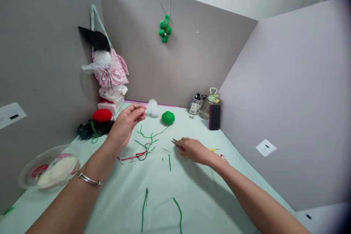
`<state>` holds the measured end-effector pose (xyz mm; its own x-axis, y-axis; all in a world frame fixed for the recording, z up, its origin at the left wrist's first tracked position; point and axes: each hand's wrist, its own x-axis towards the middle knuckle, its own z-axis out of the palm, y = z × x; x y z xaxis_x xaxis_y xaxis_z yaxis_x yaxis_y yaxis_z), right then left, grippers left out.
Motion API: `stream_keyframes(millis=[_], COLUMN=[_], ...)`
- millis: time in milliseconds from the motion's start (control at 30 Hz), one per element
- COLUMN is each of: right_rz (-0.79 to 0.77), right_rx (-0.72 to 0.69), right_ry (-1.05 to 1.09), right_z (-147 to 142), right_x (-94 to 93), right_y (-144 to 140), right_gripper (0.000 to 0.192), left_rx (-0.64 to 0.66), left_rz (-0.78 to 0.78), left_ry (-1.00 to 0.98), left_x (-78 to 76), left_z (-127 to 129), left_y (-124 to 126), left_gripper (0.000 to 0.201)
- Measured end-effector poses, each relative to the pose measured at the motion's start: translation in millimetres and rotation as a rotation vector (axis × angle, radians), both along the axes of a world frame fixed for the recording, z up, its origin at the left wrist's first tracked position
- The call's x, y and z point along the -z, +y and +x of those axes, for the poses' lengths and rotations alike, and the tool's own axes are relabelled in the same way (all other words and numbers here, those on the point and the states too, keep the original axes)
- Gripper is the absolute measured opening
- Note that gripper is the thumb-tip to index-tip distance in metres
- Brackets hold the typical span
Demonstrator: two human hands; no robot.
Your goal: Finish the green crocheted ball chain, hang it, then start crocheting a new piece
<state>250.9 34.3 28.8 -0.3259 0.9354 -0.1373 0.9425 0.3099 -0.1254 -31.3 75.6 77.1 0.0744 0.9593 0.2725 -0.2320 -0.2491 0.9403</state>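
Note:
My left hand (pixel 128 120) is raised over the table with thumb and fingertips pinched together; whatever lies between them is too small to make out. Just beyond its fingertips sits a tuft of white stuffing (pixel 152 108). My right hand (pixel 193 150) rests low on the cloth, its fingers closed around small scissors (pixel 178 145) with the blades pointing left. A ball of green yarn (pixel 168 117) lies between the hands, its strand running to a tangle of green yarn pieces (pixel 150 138). Red, white and black strands (pixel 137 155) lie beneath that tangle.
Cut green yarn pieces (pixel 177 210) lie at the front. Left stand a clear plastic box (pixel 26 170) and red yarn (pixel 102 115). A pen cup (pixel 195 105), bottle (pixel 214 97) and phone (pixel 214 117) stand back right. A green crocheted cluster (pixel 164 31) hangs above.

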Motion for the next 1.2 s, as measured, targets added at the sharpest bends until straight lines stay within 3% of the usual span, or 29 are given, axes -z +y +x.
stream_keyframes(millis=[133,300,400,500,633,700,800,900,967,1067,1200], right_rz=[0.081,0.076,0.086,0.097,0.101,0.101,0.061,-0.006,-0.046,-0.088,-0.087], right_rx=[0.034,-0.088,-0.111,-0.081,0.039,0.106,0.161,0.198,0.208,0.202,0.149], right_ry=[-0.14,-0.153,-0.138,-0.093,0.022,0.118,0.324,0.547,0.674,0.821,0.959], right_z=[-7.7,-45.3,-65.9,-69.6,-47.2,-30.7,-9.0,2.6,4.3,0.7,-13.3], right_x=[3.5,14.9,25.2,30.0,24.0,19.1,15.7,16.3,15.9,13.2,12.3], right_y=[-3.6,0.2,3.5,8.7,10.8,6.0,-6.7,-18.4,-22.4,-22.9,-19.5], right_gripper=[0.026,0.019,0.025,0.027,0.021,0.018,0.012,0.018,0.022,0.017,0.01], left_rx=[0.046,0.113,0.125,0.238,0.39,0.34,0.161,-0.059,-0.136,-0.146,-0.112], left_rz=[0.007,0.005,0.031,0.101,0.156,0.159,0.127,0.068,0.007,-0.009,0.044], left_ry=[0.26,0.643,0.785,0.839,0.813,0.794,0.828,0.922,0.991,1.038,1.037], left_x=[23.0,62.8,82.5,91.5,86.1,79.4,72.3,74.4,80.7,91.0,95.2], left_z=[-0.7,-11.8,-6.8,12.5,30.1,21.0,-16.9,-63.6,-85.9,-97.8,-88.9], left_y=[-6.4,-15.0,-26.7,-44.8,-58.7,-52.3,-28.6,-4.8,4.2,8.3,8.6], left_gripper=[0.026,0.015,0.009,0.007,0.012,0.027,0.034,0.039,0.04,0.041,0.048])
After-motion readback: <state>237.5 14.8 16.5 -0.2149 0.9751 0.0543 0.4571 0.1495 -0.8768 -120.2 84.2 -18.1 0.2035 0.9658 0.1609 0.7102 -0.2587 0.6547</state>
